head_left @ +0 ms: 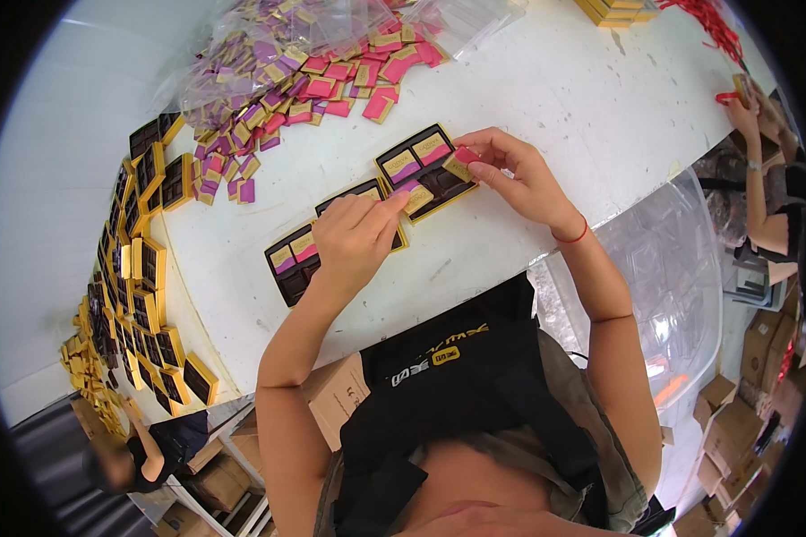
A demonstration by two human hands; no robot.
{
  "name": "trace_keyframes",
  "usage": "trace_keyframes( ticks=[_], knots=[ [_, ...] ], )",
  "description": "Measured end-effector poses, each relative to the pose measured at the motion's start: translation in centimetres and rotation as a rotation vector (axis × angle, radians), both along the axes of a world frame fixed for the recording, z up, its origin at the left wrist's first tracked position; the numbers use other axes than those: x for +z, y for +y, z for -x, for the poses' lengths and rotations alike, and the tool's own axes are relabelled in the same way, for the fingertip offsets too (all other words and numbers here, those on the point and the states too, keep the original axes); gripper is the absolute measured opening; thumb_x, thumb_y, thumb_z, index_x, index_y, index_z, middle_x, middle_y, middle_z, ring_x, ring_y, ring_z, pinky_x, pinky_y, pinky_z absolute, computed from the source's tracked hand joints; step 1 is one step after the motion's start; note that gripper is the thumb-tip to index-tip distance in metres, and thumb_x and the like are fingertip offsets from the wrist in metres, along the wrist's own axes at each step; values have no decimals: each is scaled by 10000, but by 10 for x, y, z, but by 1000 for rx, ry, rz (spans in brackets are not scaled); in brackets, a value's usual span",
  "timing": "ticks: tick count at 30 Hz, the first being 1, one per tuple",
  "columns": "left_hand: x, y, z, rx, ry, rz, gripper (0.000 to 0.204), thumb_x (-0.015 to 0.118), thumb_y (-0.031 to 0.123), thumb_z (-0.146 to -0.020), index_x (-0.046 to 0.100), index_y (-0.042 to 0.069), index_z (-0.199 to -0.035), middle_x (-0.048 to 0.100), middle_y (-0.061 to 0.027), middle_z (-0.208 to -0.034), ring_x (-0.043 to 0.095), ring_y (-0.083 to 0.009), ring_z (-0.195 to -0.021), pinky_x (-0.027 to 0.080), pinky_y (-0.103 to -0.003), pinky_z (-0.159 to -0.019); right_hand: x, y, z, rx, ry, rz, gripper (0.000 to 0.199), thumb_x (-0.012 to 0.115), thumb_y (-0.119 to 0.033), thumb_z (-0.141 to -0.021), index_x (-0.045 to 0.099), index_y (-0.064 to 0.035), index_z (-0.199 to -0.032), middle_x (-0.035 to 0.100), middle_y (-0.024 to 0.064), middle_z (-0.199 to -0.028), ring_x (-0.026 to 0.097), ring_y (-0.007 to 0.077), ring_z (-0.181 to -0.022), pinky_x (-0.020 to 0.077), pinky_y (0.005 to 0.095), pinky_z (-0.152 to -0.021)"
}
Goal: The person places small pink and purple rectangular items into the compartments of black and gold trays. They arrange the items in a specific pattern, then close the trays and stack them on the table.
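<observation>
On the white table, a yellow-edged box (pixel 441 199) with a dark compartmented tray lies between my hands. Two small wrapped chocolates, one purple and gold, one pink and gold (pixel 433 149), sit in its far compartments. My right hand (pixel 519 174) pinches another pink-and-gold chocolate (pixel 461 164) over the box's right side. At the near left compartment, my left hand (pixel 358 228) has its fingertips on a purple-and-gold chocolate (pixel 416 199); its other fingers are curled. Beneath that hand is a second box, partly hidden. Further left lies a third box (pixel 294 279), with chocolates in its far compartments.
A heap of wrapped chocolates (pixel 331 80) and clear plastic bags (pixel 278 31) lies at the far left. Many yellow-edged boxes (pixel 148 268) are stacked along the left. Yellow boxes (pixel 613 11) and red tassels (pixel 707 22) lie at the far right. Other people work at both sides.
</observation>
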State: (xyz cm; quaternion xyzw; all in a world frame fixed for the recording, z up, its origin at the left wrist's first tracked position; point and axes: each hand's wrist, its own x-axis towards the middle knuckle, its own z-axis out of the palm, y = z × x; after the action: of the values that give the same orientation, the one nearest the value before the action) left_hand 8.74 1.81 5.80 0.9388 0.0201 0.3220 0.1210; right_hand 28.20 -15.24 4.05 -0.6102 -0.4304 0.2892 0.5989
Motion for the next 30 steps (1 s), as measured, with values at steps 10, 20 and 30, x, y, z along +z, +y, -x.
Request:
trace_keyframes(
  ticks=[10, 20, 30],
  knots=[
    [-8, -4, -3, -12, 89, 40, 261, 748, 79, -749, 730, 85, -1009, 659, -14, -778, 595, -170, -661, 473, -277, -586, -4, 0, -3, -30, 217, 67, 333, 546, -24, -944, 623, -58, -1266, 641, 45, -1026, 599, 73, -809, 513, 236, -731],
    [-1, -4, -17, 11, 156, 1121, 174, 584, -31, -920, 539, 5, -1084, 635, -53, -946, 625, -104, -871, 501, -242, -779, -17, 0, -5, -83, 293, -102, 255, 553, -53, -952, 591, -45, -1204, 617, 8, -939, 606, 86, -833, 482, 234, -759],
    [9, -1, -37, -133, 428, 685, 367, 598, -32, -867, 559, 40, -1225, 653, -93, -1124, 621, -227, -971, 479, -323, -891, -12, 0, 2, -134, 294, -55, 149, 612, -27, -916, 601, -19, -1064, 592, -8, -928, 586, 47, -766, 455, 187, -672]
  ],
)
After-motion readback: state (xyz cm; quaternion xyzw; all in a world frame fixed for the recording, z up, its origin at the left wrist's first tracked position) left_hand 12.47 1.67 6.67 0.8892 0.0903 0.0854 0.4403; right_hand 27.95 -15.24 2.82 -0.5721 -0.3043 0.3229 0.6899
